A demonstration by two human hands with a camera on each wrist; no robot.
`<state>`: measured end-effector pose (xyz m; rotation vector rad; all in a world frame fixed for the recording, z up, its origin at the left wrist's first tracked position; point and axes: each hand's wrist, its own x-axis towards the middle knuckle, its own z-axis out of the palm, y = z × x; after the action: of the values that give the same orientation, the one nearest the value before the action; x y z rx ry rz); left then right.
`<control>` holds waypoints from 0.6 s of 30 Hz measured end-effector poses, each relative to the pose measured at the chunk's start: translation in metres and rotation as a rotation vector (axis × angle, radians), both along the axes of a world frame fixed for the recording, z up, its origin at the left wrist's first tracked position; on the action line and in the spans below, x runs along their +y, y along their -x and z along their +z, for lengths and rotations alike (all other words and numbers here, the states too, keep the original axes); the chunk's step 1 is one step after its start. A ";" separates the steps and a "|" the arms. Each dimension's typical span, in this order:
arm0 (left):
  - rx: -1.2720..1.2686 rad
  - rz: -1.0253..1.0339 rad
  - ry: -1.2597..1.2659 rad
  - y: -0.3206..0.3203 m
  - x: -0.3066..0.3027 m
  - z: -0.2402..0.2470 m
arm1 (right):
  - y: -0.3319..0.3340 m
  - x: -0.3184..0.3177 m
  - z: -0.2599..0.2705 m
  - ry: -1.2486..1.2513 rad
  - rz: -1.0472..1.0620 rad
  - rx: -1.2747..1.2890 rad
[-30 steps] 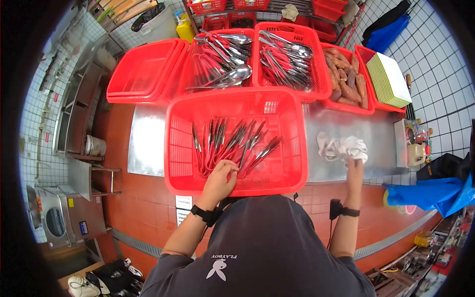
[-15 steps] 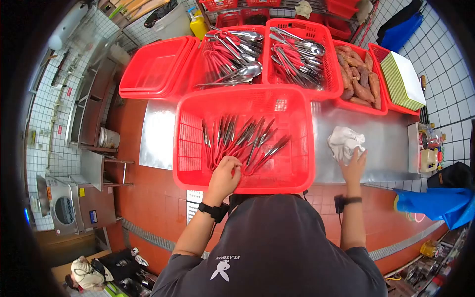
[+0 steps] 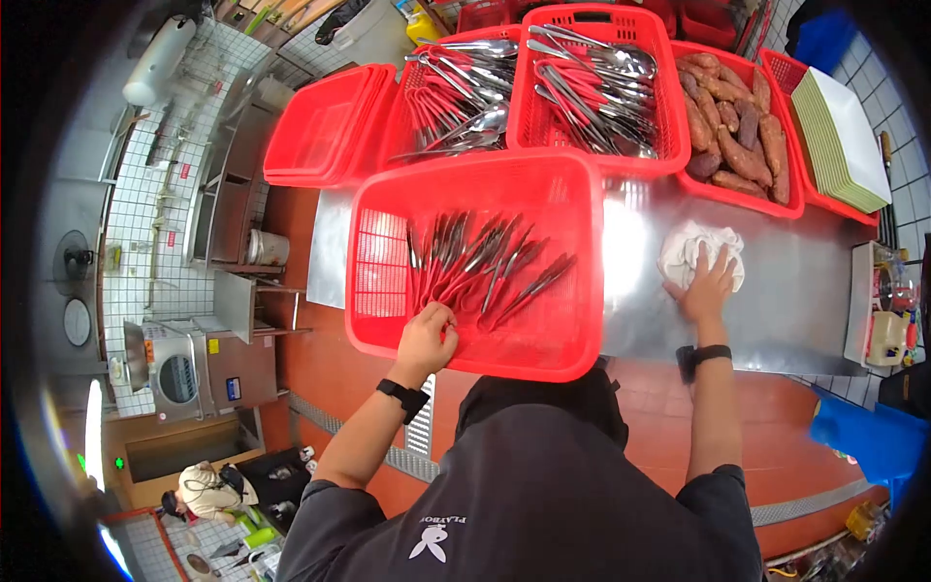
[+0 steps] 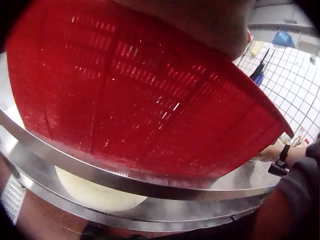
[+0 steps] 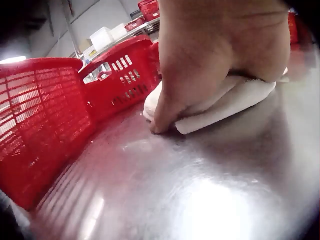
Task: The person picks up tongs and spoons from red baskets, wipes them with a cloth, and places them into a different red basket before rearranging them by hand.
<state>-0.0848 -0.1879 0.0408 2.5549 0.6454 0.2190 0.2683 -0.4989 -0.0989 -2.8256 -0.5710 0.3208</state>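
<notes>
My left hand point(image 3: 427, 339) grips the near rim of a large red plastic basket point(image 3: 572, 339), fingers curled over the edge. Inside lie several tongs point(image 3: 475, 257) with red handles and dark metal ends, their handles close to those fingers. In the left wrist view, the basket's mesh wall point(image 4: 125, 100) fills the middle, and most of the hand is out of sight. On the steel table point(image 3: 640, 320) to the right, my right hand point(image 3: 706, 286) rests with spread fingers on a crumpled white cloth point(image 3: 696, 242). The right wrist view shows its thumb beside the cloth point(image 5: 225, 107).
Behind stand two red baskets of metal tongs with red handles point(image 3: 465, 87) point(image 3: 601, 87), a basket of sweet potatoes point(image 3: 742, 126) and a stack of green-and-white trays point(image 3: 844, 136). Stacked red baskets point(image 3: 325, 126) stand at back left. Another person point(image 3: 208, 495) is at far left.
My right hand has shifted from the cloth's near edge onto it, fingers now spread. The large basket has moved left and turned slightly, with my left hand still at its rim. The head view has swung.
</notes>
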 end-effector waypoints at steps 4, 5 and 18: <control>0.039 0.024 -0.003 0.002 -0.001 -0.006 | 0.015 -0.005 -0.001 -0.089 0.006 -0.123; 0.057 0.043 0.015 0.002 -0.001 -0.006 | 0.019 -0.007 -0.004 -0.101 0.000 -0.166; -0.032 0.064 0.024 0.009 0.002 -0.011 | 0.090 -0.020 -0.001 -0.140 0.010 -0.371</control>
<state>-0.0939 -0.1856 0.0300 2.5046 0.7144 0.2723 0.1779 -0.5193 -0.0995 -2.7572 -0.6508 -0.2399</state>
